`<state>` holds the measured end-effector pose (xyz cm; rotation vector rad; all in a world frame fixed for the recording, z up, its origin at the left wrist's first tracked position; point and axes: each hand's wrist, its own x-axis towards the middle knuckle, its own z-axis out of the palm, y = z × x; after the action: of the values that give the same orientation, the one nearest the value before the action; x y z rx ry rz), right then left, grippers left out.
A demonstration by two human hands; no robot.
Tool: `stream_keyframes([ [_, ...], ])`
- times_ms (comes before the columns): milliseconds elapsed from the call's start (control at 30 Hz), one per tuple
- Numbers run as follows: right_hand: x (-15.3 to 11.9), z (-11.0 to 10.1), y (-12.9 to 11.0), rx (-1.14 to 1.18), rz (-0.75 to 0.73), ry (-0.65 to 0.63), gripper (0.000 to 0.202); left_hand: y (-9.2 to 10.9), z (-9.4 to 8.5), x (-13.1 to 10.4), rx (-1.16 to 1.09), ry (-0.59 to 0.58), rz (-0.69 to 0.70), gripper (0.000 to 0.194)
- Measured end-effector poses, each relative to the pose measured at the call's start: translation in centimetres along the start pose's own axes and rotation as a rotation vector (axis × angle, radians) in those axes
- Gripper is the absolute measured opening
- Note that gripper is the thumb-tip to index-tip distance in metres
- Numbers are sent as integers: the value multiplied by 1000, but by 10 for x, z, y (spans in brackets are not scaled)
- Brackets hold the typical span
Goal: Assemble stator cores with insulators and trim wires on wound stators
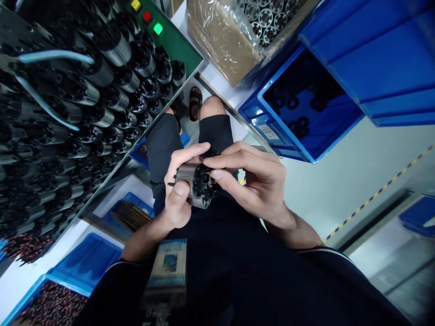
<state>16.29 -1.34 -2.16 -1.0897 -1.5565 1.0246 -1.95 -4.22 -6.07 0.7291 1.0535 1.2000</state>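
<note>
Over my lap (215,129), my left fingers (180,190) curl round a glossy silver cylinder (193,181) whose jagged black end (205,183) my right fingers (231,160), nearly together, touch, gripping what I cannot tell.

The cylinder (186,174) is gleaming silver, its end (203,180) showing black. The shirt (234,271) is showing near-black edged with thin white; the shorts (215,129) are matching it. The bin (285,144) is showing blue, the carton (236,63) brown. On a dark green panel (180,43), buttons (147,16) are showing yellow, red and bright green. The tape (374,198) is running in yellow-and-black stripes.
</note>
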Motion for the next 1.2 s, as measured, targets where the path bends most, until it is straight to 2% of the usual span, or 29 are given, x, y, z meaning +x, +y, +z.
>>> stream_keyframes([
  [100, -2, 0, 0, -41, -59, 32, 31, -3, 1, 0, -1, -77, 134, 55],
  [167, -5, 0, -1, -47, -89, 22, 38, -4, 2, 0, 42, -90, 174, 56],
  [267, -10, 3, 0, -87, -84, 29, 46, -6, 4, -3, 89, -65, 230, 58],
  [367, -15, 12, 4, -169, -106, 130, 46, -5, 6, -5, 86, -17, 274, 51],
  [467, -18, 22, 10, -173, -124, 217, 43, -3, 5, -5, 124, 39, 232, 52],
  [600, -16, 25, 13, -125, -84, 167, 43, -3, 0, -3, 155, 13, 236, 63],
  [667, -14, 21, 13, -144, -78, 126, 41, -5, -3, -1, 158, -8, 233, 63],
  [800, -11, 7, 15, -190, -71, -7, 39, -6, -2, 7, -72, -116, 167, 36],
  [867, -12, -1, 16, -181, -101, 5, 44, -3, -1, 13, -193, -143, 163, 32],
  [967, -18, -11, 13, -200, -116, 49, 59, 4, -1, 23, -252, -89, 125, 40],
  [1033, -22, -14, 7, -221, -84, 23, 69, 9, 0, 28, -269, -34, 88, 41],
  [1200, -30, -3, -1, -132, -106, -68, 63, 15, 9, 33, -245, 118, 97, 44],
])
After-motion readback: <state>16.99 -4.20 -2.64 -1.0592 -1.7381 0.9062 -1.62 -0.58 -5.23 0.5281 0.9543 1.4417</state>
